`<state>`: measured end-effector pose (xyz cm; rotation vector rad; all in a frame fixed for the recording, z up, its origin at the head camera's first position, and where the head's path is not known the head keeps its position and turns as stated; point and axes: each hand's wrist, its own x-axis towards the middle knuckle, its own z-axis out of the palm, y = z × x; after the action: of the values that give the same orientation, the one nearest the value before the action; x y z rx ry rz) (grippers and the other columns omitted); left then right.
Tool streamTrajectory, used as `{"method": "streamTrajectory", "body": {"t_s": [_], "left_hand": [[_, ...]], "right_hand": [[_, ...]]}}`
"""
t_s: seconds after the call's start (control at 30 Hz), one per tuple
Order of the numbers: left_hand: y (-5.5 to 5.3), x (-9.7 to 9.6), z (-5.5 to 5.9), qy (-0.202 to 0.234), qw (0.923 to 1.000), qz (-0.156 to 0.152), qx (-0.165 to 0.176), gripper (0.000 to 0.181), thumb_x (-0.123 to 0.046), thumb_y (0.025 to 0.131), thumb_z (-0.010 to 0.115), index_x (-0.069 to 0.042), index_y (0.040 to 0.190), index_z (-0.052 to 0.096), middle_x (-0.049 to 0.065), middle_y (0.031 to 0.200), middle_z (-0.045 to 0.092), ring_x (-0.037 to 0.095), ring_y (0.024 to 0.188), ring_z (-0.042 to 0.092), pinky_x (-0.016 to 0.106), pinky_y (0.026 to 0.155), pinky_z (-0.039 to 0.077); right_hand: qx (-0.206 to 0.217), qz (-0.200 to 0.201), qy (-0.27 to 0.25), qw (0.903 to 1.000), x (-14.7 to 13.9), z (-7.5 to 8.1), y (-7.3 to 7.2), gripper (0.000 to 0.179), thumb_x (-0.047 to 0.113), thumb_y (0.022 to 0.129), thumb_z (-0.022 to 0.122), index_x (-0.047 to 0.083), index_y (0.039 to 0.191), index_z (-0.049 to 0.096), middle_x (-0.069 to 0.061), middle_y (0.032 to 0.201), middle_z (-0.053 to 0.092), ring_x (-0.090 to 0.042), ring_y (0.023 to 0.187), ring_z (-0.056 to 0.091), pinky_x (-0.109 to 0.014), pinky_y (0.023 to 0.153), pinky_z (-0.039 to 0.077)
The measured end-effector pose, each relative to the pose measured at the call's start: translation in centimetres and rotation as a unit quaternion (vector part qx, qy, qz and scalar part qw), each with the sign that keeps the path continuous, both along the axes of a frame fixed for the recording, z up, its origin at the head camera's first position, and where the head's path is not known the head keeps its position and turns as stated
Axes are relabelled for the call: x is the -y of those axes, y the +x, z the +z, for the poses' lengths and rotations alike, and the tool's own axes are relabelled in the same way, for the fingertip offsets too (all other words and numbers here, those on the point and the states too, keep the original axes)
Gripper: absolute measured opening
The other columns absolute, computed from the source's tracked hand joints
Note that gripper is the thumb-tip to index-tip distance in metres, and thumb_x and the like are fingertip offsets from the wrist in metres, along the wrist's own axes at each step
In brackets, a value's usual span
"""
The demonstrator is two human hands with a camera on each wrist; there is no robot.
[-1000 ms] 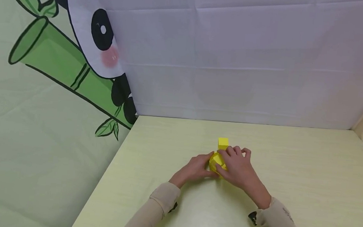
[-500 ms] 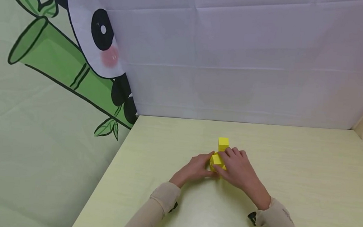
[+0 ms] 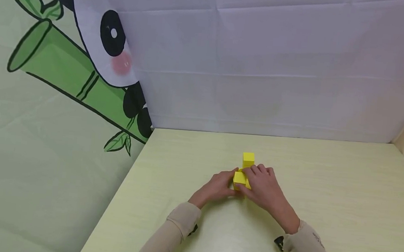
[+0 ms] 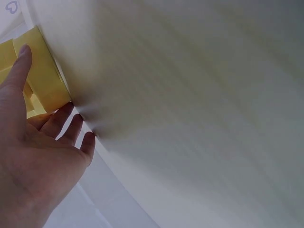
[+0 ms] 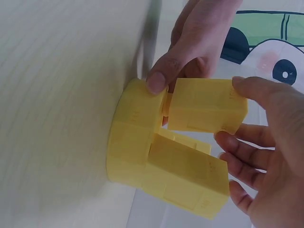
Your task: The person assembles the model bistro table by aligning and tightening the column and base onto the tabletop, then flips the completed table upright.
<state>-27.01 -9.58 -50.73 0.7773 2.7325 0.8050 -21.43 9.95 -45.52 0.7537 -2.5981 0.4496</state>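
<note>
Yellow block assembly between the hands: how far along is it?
Looks done: one yellow squared block stands on the yellow rounded base. In hand: the right hand pinches another yellow squared block; the left hand grips the base. Remaining, probably: seating the pinched block, since a gap shows between it and the base.

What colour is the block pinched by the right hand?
Yellow; the block shows best in the right wrist view.

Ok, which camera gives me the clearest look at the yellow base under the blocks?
Right wrist: the yellow base shows large, much of its side in sight. Left wrist shows part, near the frame's edge; head shows it small, mostly covered.
</note>
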Motion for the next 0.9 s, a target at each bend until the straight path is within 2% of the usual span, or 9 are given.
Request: {"method": "streamTrajectory", "body": {"t_s": [0.3, 0.43, 0.57, 0.7, 0.8, 0.9], "left_hand": [[0.1, 0.1, 0.2, 0.013, 0.9999, -0.002, 0.006, 0.085, -0.041, 0.092, 0.08, -0.012, 0.161, 0.039, 0.006, 0.153, 0.052, 0.025, 0.138, 0.051, 0.042, 0.114, 0.041], [-0.1, 0.1, 0.1, 0.016, 0.9998, -0.008, 0.001, 0.078, -0.037, 0.093, 0.08, -0.014, 0.158, 0.045, 0.005, 0.154, 0.052, 0.023, 0.137, 0.052, 0.041, 0.113, 0.042], [-0.2, 0.1, -0.2, 0.008, 0.9998, -0.013, -0.009, 0.074, -0.033, 0.094, 0.079, -0.014, 0.158, 0.046, 0.005, 0.154, 0.052, 0.023, 0.136, 0.053, 0.041, 0.112, 0.043], [-0.3, 0.1, -0.1, 0.015, 0.9998, -0.011, -0.006, 0.073, -0.032, 0.094, 0.08, -0.013, 0.157, 0.047, 0.004, 0.151, 0.055, 0.02, 0.134, 0.054, 0.038, 0.111, 0.044], [-0.3, 0.0, 0.0, 0.026, 0.9996, -0.012, -0.005, 0.068, -0.029, 0.093, 0.081, -0.013, 0.152, 0.053, 0.004, 0.148, 0.058, 0.017, 0.129, 0.057, 0.034, 0.106, 0.047], [-0.3, 0.0, 0.0, 0.034, 0.9993, -0.016, -0.006, 0.06, -0.025, 0.092, 0.082, -0.013, 0.146, 0.058, 0.002, 0.139, 0.064, 0.012, 0.117, 0.062, 0.03, 0.099, 0.05]], "right_hand": [[-0.016, -0.025, -0.007, 0.9995, 0.1, 0.1, 0.1, 0.04, 0.038, 0.09, 0.079, 0.001, 0.099, 0.069, -0.011, 0.091, 0.062, -0.032, 0.088, 0.054, -0.053, 0.08, 0.046], [-0.017, -0.017, -0.006, 0.9997, 0.4, 0.0, 0.1, 0.042, 0.041, 0.09, 0.078, 0.001, 0.102, 0.07, -0.011, 0.094, 0.062, -0.032, 0.088, 0.054, -0.053, 0.079, 0.047], [-0.014, 0.003, -0.017, 0.9997, 0.5, 0.1, 0.3, 0.039, 0.035, 0.09, 0.078, 0.0, 0.106, 0.07, -0.012, 0.098, 0.061, -0.032, 0.09, 0.053, -0.052, 0.078, 0.048], [-0.032, 0.006, -0.008, 0.9994, 0.7, 0.1, 0.4, 0.035, 0.03, 0.09, 0.08, 0.0, 0.104, 0.069, -0.011, 0.094, 0.059, -0.031, 0.087, 0.053, -0.049, 0.073, 0.049], [-0.048, -0.004, 0.003, 0.9989, 1.0, -0.1, 0.3, 0.039, 0.033, 0.09, 0.081, -0.001, 0.103, 0.067, -0.012, 0.091, 0.059, -0.031, 0.084, 0.054, -0.048, 0.071, 0.049], [-0.044, -0.008, 0.004, 0.999, 1.1, -0.1, 0.3, 0.043, 0.038, 0.091, 0.08, 0.0, 0.108, 0.067, -0.013, 0.094, 0.061, -0.031, 0.085, 0.055, -0.048, 0.072, 0.049]]}}
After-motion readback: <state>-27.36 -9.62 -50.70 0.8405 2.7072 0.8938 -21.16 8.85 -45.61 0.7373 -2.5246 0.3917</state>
